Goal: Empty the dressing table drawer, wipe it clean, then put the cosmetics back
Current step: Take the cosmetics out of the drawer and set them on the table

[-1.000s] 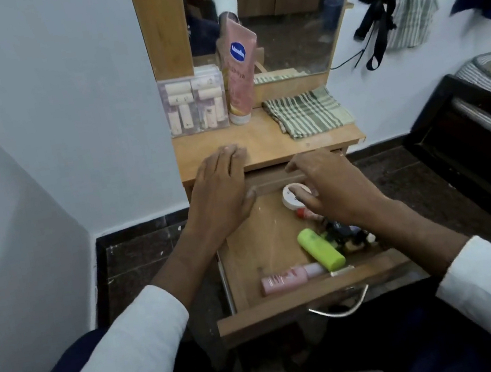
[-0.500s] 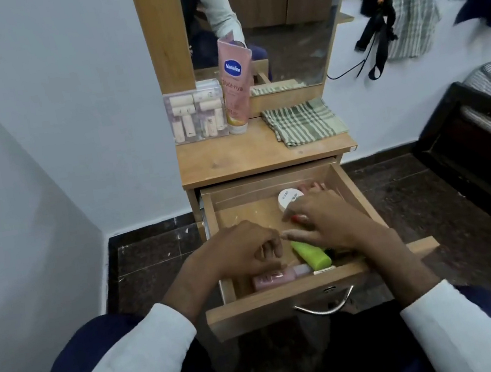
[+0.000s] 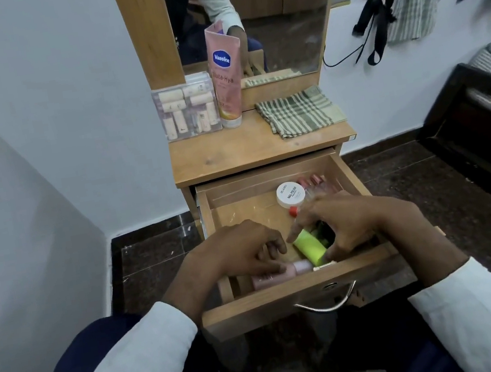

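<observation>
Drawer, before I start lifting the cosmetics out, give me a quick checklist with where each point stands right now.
1. Drawer pulled well out: ok.
2. Tabletop has bare space in front for the items: ok.
3. Cloth at hand on the tabletop for wiping: ok.
4. Left hand has a firm hold on the pink bottle: cannot tell; its curled fingers lie on the bottle.
5. Right hand grips the green tube: not ok; thumb and fingers sit either side of it, not closed.
6. White jar and the small bottles behind it reachable: ok.
</observation>
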`<state>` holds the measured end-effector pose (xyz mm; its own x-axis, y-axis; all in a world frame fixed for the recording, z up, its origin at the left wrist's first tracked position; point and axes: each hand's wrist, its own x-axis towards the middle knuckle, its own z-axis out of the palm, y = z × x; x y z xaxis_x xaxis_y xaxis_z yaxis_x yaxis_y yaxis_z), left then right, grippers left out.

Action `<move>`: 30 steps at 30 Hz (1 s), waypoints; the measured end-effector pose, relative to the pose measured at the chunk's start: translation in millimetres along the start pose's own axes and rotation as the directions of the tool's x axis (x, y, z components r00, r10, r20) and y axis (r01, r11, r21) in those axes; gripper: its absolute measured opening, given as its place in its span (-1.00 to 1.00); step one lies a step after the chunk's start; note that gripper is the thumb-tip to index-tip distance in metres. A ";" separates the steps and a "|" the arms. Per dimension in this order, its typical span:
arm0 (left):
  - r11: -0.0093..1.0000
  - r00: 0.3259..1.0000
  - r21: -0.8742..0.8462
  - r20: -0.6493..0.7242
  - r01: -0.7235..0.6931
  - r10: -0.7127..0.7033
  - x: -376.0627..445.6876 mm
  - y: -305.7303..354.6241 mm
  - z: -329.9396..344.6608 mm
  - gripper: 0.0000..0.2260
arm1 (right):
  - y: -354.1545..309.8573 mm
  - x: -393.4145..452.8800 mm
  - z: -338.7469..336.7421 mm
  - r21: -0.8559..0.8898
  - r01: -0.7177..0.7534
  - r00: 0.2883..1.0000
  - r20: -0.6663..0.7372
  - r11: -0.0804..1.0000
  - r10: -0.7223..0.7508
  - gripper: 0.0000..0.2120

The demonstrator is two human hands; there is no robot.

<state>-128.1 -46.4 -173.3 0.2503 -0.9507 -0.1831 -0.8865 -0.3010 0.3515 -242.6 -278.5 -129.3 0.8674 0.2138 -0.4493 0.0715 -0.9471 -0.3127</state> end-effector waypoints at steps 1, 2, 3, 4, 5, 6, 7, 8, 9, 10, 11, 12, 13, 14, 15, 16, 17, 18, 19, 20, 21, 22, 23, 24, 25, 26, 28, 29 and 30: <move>1.000 1.000 0.000 -0.019 -0.001 0.001 1.6 -1.2 0.4 -0.65 | 1.9 1.0 1.8 -0.010 0.001 1.000 -0.005 1.000 -0.001 -0.34; 1.000 0.999 -0.008 -0.054 0.007 -0.007 3.9 -2.8 0.2 -0.66 | 4.6 1.9 2.6 -0.009 0.004 1.000 -0.028 1.000 -0.004 -0.34; 0.999 0.994 -0.032 -0.107 0.013 -0.016 6.3 -5.2 -0.9 -0.64 | 6.8 2.5 2.7 0.006 0.009 0.998 -0.070 1.000 -0.009 -0.34; 0.998 0.984 -0.070 -0.177 0.006 -0.019 7.9 -7.3 -2.4 -0.60 | 7.7 2.7 1.6 0.021 0.019 0.991 -0.130 1.000 -0.016 -0.36; 0.994 0.967 -0.106 -0.256 -0.021 -0.007 9.6 -9.3 -4.3 -0.53 | 7.5 3.1 0.2 0.051 0.046 0.975 -0.218 0.998 -0.034 -0.39; 0.990 0.941 -0.129 -0.338 -0.062 0.015 10.5 -10.2 -6.5 -0.47 | 4.7 3.1 -1.3 0.106 0.090 0.946 -0.319 0.990 -0.052 -0.43; 0.985 0.907 -0.138 -0.421 -0.102 0.035 11.9 -10.7 -8.8 -0.41 | 0.3 3.8 -3.0 0.188 0.146 0.904 -0.424 0.971 -0.054 -0.48; 0.982 0.863 -0.133 -0.504 -0.132 0.048 13.1 -10.2 -10.8 -0.40 | -5.1 5.3 -4.3 0.279 0.197 0.862 -0.506 0.940 -0.031 -0.54; 0.982 0.809 -0.112 -0.584 -0.154 0.060 13.3 -8.4 -13.3 -0.43 | -11.5 7.6 -5.5 0.367 0.232 0.829 -0.558 0.901 0.014 -0.60; 0.983 0.751 -0.082 -0.656 -0.166 0.072 13.0 -7.0 -15.1 -0.49 | -18.1 9.7 -6.0 0.449 0.250 0.808 -0.585 0.858 0.071 -0.66; 0.985 0.698 -0.048 -0.712 -0.163 0.081 11.8 -5.7 -17.1 -0.55 | -22.9 12.5 -5.3 0.516 0.257 0.792 -0.597 0.817 0.128 -0.71; 0.989 0.660 -0.030 -0.748 -0.146 0.075 9.8 -5.8 -18.5 -0.58 | -27.0 14.9 -4.4 0.557 0.261 0.781 -0.602 0.788 0.167 -0.72; 0.992 0.636 -0.035 -0.770 -0.125 0.053 7.0 -6.5 -20.0 -0.59 | -30.9 16.3 -3.6 0.562 0.264 0.774 -0.608 0.784 0.175 -0.71; 0.993 0.617 -0.061 -0.787 -0.102 0.015 3.7 -7.5 -21.8 -0.61 | -34.2 17.3 -2.6 0.529 0.265 0.767 -0.622 0.806 0.156 -0.68; 0.991 0.593 -0.103 -0.805 -0.082 -0.035 0.4 -9.9 -23.4 -0.62 | -36.9 18.0 -1.5 0.459 0.257 0.759 -0.640 0.851 0.116 -0.64; 0.986 0.564 -0.152 -0.821 -0.064 -0.090 -2.7 -11.7 -25.6 -0.64 | -39.2 18.0 -0.7 0.351 0.222 0.761 -0.646 0.910 0.064 -0.57; 0.978 0.529 -0.201 -0.836 -0.048 -0.146 -5.1 -14.1 -27.2 -0.67 | -41.5 18.3 0.2 0.214 0.168 0.779 -0.627 0.962 0.003 -0.52; 0.969 0.494 -0.243 -0.847 -0.033 -0.196 -6.7 -15.9 -28.9 -0.69 | -43.7 19.6 1.6 0.069 0.119 0.824 -0.563 0.991 -0.060 -0.50; 0.961 0.466 -0.277 -0.853 -0.021 -0.236 -7.3 -17.7 -30.0 -0.70 | -44.5 22.5 4.9 -0.052 0.106 0.879 -0.462 0.993 -0.118 -0.51; 0.954 0.449 -0.299 -0.854 -0.010 -0.263 -7.4 -18.8 -30.6 -0.69 | -45.0 26.7 10.4 -0.117 0.127 0.928 -0.336 0.985 -0.159 -0.54; 0.952 0.441 -0.305 -0.854 0.003 -0.275 -6.7 -19.7 -30.6 -0.69 | -44.6 32.1 17.4 -0.119 0.156 0.961 -0.212 0.981 -0.178 -0.57; 0.954 0.442 -0.300 -0.853 0.018 -0.277 -5.9 -20.2 -30.4 -0.67 | -45.6 36.6 23.4 -0.074 0.164 0.979 -0.113 0.984 -0.172 -0.59; 0.955 0.448 -0.294 -0.850 0.031 -0.276 -5.0 -20.0 -30.4 -0.66 | -46.2 40.6 27.1 -0.015 0.152 0.987 -0.053 0.988 -0.152 -0.60; 0.956 0.457 -0.290 -0.846 0.038 -0.275 -4.0 -19.7 -30.5 -0.66 | -46.5 43.8 28.8 0.018 0.143 0.990 -0.025 0.990 -0.142 -0.60; 0.957 0.463 -0.287 -0.844 0.039 -0.272 -3.4 -19.0 -31.1 -0.67 | -47.6 46.6 28.3 0.014 0.146 0.989 -0.026 0.989 -0.146 -0.60; 0.958 0.466 -0.284 -0.843 0.038 -0.269 -3.0 -18.3 -31.7 -0.68 | -48.7 47.9 26.0 -0.017 0.156 0.987 -0.042 0.988 -0.157 -0.59; 0.958 0.466 -0.284 -0.843 0.040 -0.270 -3.0 -18.5 -32.6 -0.68 | -47.9 51.0 21.8 -0.112 0.177 0.973 -0.128 0.978 -0.190 -0.62; 0.956 0.466 -0.291 -0.840 0.043 -0.277 -3.2 -19.2 -33.1 -0.66 | -45.7 51.5 20.8 -0.132 0.170 0.965 -0.180 0.977 -0.192 -0.64; 0.953 0.465 -0.299 -0.838 0.048 -0.286 -3.5 -20.2 -33.8 -0.65 | -43.7 51.1 20.6 -0.125 0.149 0.960 -0.220 0.981 -0.174 -0.63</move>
<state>-97.9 -39.4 -148.7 0.6964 -0.4183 0.5831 -0.7163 -0.3549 0.6008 -211.5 -221.2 -155.8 0.9286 0.3170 -0.1927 0.2606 -0.9271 -0.2694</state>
